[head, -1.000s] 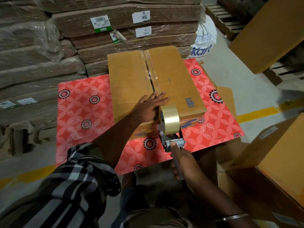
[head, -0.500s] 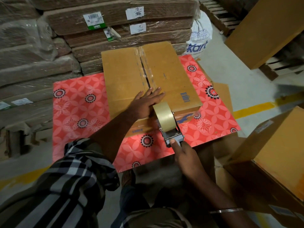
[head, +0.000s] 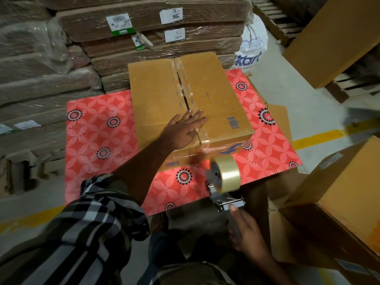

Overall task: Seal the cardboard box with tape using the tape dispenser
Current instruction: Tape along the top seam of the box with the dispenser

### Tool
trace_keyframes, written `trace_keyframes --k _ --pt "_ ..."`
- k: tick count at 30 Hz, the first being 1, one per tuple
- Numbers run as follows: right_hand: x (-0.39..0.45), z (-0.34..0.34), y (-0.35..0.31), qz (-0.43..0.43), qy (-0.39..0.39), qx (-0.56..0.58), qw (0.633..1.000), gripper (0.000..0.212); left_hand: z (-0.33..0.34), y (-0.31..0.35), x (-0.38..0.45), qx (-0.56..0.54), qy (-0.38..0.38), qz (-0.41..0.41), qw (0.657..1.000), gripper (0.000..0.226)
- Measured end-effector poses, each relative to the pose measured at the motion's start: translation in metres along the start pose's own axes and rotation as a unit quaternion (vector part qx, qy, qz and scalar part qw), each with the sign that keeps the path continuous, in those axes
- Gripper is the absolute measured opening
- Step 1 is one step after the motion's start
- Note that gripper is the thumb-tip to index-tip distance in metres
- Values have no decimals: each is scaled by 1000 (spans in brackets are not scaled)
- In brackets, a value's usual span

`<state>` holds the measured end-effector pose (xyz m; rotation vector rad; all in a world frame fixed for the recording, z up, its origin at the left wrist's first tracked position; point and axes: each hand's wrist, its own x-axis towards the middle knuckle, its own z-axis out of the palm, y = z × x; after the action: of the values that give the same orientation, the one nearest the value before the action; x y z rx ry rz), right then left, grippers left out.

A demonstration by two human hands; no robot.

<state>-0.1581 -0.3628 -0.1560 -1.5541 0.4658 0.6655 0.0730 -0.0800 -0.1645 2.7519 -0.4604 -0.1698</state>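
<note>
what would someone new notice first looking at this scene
Most likely the cardboard box in the middle, sitting on a bright red flower-patterned sheet, with clear tape along its top seam. The left hand lies flat on the box's near end, fingers straight. Nearer the camera, off the box's near edge, the right hand holds the tape dispenser with its shiny roll of tape.

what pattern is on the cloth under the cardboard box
The cloth is red-orange with pale petal shapes and black-and-white flower rings, clearest in the head view.
</note>
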Motion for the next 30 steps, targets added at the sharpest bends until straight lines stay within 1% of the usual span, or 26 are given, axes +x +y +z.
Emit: trace_keyframes --k 2,4,6,9,11,15,18,20,24,27,30 --pt "-4 -7 -1 -13 10 23 1000 69 0 3 -1 -13 0 -4 1000 54" --pt "-5 -13 -7 -27 17 40 999 61 -4 7 -2 -11 -9 -13 1000 56" --pt "-6 -16 -15 -44 20 61 997 56 -8 9 -4 0 -16 -13 1000 68" --pt "-4 -21 -28 -75 7 91 993 65 -7 11 -7 44 -21 -3 999 83" --pt "-3 -23 -36 -94 6 99 991 66 -7 12 -9 62 -14 -3 998 86" --pt "3 -25 -42 -118 -2 107 987 53 -6 17 -14 89 -5 -5 996 86" --pt "6 -26 -47 -125 -8 117 985 53 -6 17 -19 91 -6 -9 996 87" --pt "10 -29 -53 -140 18 113 983 52 -7 17 -24 93 -3 -11 996 86" --pt "30 -44 -74 -178 89 114 973 39 -5 16 -38 101 -3 -19 995 86" --pt "57 -61 -87 -219 128 53 966 36 -4 17 -49 116 4 -22 993 86" --pt "89 -78 -93 -268 179 -43 946 44 -3 18 -59 132 7 -23 991 86"
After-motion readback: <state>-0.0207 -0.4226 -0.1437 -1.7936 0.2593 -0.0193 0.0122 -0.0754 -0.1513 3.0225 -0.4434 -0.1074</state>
